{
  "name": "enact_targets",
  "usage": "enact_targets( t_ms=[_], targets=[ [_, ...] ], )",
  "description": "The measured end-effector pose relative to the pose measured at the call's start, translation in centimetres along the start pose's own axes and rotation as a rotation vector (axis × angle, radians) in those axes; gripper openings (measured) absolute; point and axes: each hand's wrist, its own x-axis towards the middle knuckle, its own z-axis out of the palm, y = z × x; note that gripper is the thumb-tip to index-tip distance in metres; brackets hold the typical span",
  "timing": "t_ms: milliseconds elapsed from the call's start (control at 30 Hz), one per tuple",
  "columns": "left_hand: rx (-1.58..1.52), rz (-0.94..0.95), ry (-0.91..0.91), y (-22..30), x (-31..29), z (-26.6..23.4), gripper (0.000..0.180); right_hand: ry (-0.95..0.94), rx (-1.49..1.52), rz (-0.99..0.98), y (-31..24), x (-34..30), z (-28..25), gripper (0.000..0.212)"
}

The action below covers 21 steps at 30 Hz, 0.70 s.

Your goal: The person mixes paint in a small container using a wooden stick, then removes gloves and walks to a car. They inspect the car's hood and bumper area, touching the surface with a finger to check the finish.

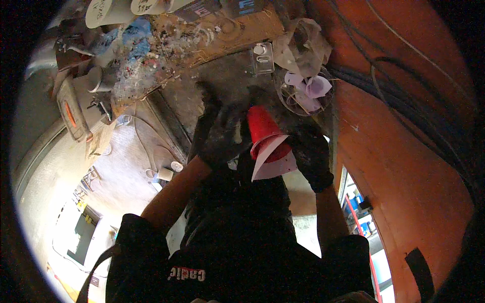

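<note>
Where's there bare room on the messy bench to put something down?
A bare benchtop patch lies between the stained cardboard, the rectangular container and the left hand. It's crowded on the right, where the round basket of papers sits beside crumpled wrapping.

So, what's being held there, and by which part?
A red cup, seemingly by its sides, between the left hand and right hand; the exact contact is too dark to see.
</note>
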Motion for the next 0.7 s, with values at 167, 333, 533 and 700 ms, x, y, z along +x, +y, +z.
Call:
enact_targets(
  t_ms=[167, 333, 533, 700],
  targets=[
    [-0.885, -0.241, -0.308, -0.7, 4.5, 5.0, 0.043, 0.088, 0.136, 0.113, -0.8, 1.4, -2.2, 0.024],
    [-1.261, -0.237, -0.077, -0.5, 4.1, 8.5, 0.03, 0.292, -0.213, -0.113, -0.5, 0.6, -4.3, 0.026],
    [-1.676, -0.492, -0.095, -1.1, 3.7, 9.3, 0.034, 0.276, 0.277, 0.151, -1.1, -0.8, -2.7, 0.021],
    [-0.296, -0.224, -0.47, -0.6, -0.1, 6.9, 0.04, 0.105, 0.076, 0.147, 3.7, -3.3, 2.7, 0.032]
  ],
)
